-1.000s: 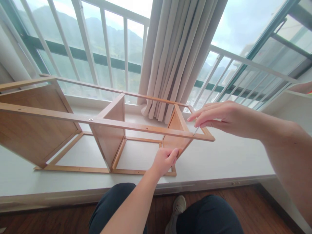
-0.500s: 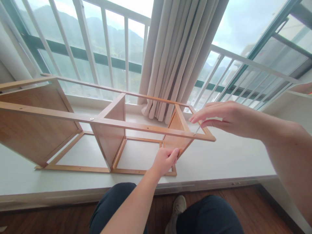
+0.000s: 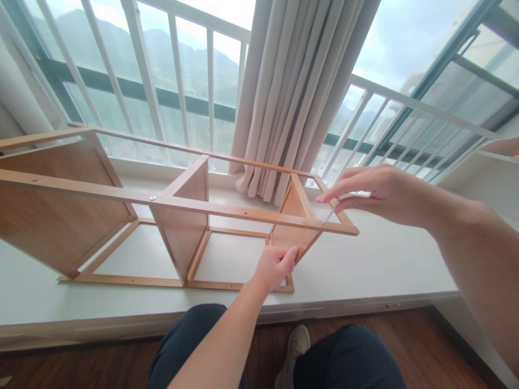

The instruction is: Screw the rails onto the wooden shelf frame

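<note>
A wooden shelf frame (image 3: 219, 208) lies on its side on the white window ledge, with several panels set between its rails. My left hand (image 3: 277, 267) is closed round the lower edge of the right-hand shelf panel (image 3: 298, 229). Between the thumb and fingers of my right hand (image 3: 367, 189) is a thin metal hex key (image 3: 330, 213). Its tip meets the front rail near the right end, where that panel joins it. A round metal screw head (image 3: 153, 198) shows in the same rail above the middle panel (image 3: 182, 227).
Behind the frame hangs a beige curtain (image 3: 300, 92), with white railings (image 3: 190, 70) and windows on both sides. The white ledge (image 3: 385, 270) ends at an edge just before my knees. Below it is a dark wooden floor (image 3: 413, 346).
My right hand has shifted slightly round the hex key, and more of its shaft shows now. My left hand and the shelf frame have stayed put.
</note>
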The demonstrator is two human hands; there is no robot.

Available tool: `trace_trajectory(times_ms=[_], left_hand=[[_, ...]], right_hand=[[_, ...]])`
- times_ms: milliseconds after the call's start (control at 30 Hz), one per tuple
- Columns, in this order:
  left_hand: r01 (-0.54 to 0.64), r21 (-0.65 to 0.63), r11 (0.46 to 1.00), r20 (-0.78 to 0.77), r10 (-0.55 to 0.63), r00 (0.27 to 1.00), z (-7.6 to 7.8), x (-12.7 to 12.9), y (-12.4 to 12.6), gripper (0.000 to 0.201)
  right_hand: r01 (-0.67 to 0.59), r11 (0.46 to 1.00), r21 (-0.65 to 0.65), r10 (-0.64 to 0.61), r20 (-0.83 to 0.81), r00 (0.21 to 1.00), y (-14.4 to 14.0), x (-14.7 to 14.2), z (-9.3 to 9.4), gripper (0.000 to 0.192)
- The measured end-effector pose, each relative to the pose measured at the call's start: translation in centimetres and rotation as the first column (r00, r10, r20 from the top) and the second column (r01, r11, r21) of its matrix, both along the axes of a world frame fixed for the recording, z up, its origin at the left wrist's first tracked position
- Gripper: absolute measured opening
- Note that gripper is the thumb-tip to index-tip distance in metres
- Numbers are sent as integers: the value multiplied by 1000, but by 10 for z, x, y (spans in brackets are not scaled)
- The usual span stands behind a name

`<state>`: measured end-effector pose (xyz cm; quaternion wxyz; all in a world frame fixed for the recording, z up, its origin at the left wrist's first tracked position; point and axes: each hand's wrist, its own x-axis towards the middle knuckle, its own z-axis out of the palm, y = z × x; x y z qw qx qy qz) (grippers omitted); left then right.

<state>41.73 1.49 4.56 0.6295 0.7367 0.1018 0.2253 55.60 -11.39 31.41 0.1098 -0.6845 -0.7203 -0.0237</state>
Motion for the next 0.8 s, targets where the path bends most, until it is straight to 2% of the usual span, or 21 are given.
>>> trace_trajectory(times_ms=[467,633,800], left_hand=[[-5,17,1000,21,4,1000,-1,1,0,70],[-12,27,1000,15,12,1000,0,1,0,70],[-11,26,1000,0,11,1000,-2,2,0,71]], right_hand=[[56,998,31,-58,72,996,-2,-3,-2,40],[98,995,11,-98,40,994,-2,-7,-2,35],[142,990,25,-142,-10,990,-5,-6,-3,41]])
